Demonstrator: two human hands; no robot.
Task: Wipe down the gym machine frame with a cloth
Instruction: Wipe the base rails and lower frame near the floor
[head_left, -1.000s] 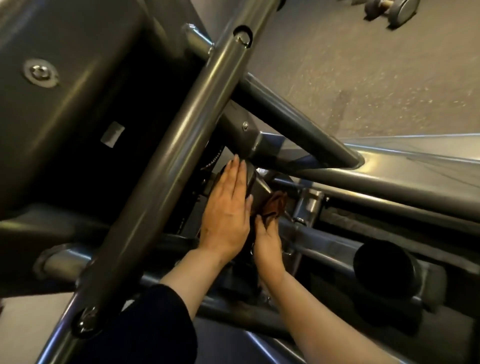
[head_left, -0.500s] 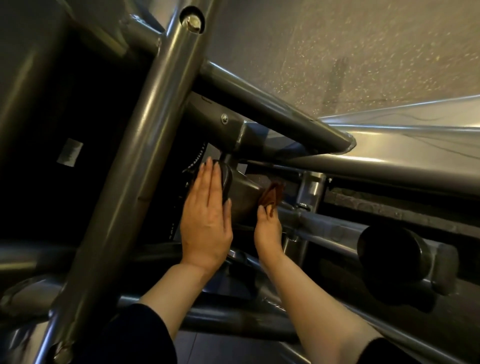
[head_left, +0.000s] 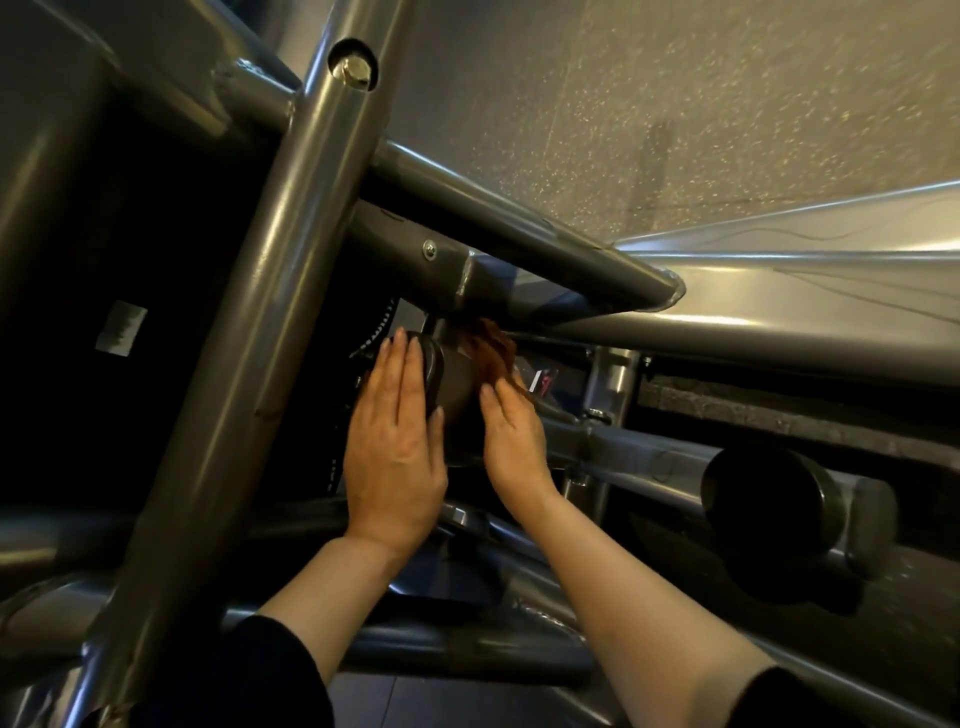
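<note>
Counted: two hands, one cloth, one machine frame.

Two bare hands show, the left hand (head_left: 395, 447) and the right hand (head_left: 511, 434), with one crumpled reddish-brown cloth (head_left: 491, 348). One grey tubular steel gym machine frame (head_left: 270, 312) carries two visible fasteners: a hex bolt head (head_left: 356, 67) and a small round screw (head_left: 429, 250). There is one black round end cap (head_left: 763, 512), one small pale rectangular label (head_left: 122, 328), and one speckled floor (head_left: 675, 104).

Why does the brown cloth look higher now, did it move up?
Yes. The cloth has gone up the dark drum, toward the slanted bar above it, pushed by the right hand.
</note>
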